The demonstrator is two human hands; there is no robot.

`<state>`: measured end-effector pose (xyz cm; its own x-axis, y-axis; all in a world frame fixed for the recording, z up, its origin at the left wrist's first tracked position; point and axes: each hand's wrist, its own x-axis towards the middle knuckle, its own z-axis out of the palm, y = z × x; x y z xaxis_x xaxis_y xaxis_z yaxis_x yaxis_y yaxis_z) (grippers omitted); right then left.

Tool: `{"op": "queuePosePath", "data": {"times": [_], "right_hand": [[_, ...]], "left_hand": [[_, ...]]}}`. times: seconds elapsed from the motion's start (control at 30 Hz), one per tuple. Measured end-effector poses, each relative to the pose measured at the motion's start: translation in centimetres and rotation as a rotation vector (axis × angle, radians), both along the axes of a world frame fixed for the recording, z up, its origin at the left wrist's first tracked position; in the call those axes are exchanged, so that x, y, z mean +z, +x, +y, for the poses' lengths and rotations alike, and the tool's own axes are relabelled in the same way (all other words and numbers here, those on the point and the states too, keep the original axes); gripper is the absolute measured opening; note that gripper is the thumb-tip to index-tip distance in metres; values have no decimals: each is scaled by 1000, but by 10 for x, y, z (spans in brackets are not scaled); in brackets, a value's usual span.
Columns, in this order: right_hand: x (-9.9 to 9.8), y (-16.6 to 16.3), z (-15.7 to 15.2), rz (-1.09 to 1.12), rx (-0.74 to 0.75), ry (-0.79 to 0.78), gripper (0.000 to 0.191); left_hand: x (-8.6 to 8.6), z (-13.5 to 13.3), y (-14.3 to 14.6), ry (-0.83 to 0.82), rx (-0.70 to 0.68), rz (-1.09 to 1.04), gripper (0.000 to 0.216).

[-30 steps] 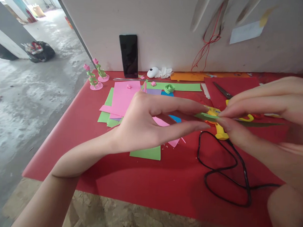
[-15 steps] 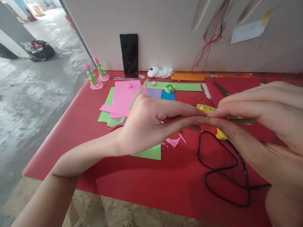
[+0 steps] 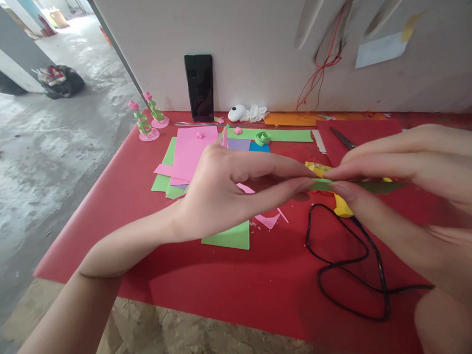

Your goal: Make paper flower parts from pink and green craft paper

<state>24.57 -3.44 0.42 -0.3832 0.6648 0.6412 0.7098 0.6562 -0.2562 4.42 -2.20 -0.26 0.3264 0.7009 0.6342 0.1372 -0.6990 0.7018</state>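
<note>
A narrow green paper strip (image 3: pixel 321 184) stretches between my hands above the red tabletop (image 3: pixel 232 295). My left hand (image 3: pixel 227 192) pinches its left end between thumb and fingers. Thumb and forefinger of my right hand (image 3: pixel 406 188) grip it further right, and its free end runs on under that palm. Behind the strip lies a yellow tool (image 3: pixel 342 207) with a black cord (image 3: pixel 319 283), partly hidden by my fingers. Below and behind my left hand are pink paper (image 3: pixel 192 149) and green paper (image 3: pixel 230 237) sheets, with pink scraps (image 3: pixel 268 219) beside them.
Two pink paper flowers with curled green stems (image 3: pixel 145 126) stand at the back left. A phone (image 3: pixel 199 88) leans on the wall, near a small white object (image 3: pixel 237 113). A green paper coil (image 3: pixel 262 138) and scissors (image 3: pixel 341 138) lie towards the back.
My fingertips have moved slightly apart, so more of the green strip shows between them. The view has shifted a little.
</note>
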Motion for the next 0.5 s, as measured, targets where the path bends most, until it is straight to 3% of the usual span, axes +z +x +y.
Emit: {"op": "queuePosePath", "data": {"times": [0.23,0.5], "right_hand": [[1,-4,1,-53,44,18,10],[-4,-9,4,-65,60,61,6]], "left_hand": [[-2,2,-1,-2,2,64,5],[-4,3,-3,177,73,162,6]]}}
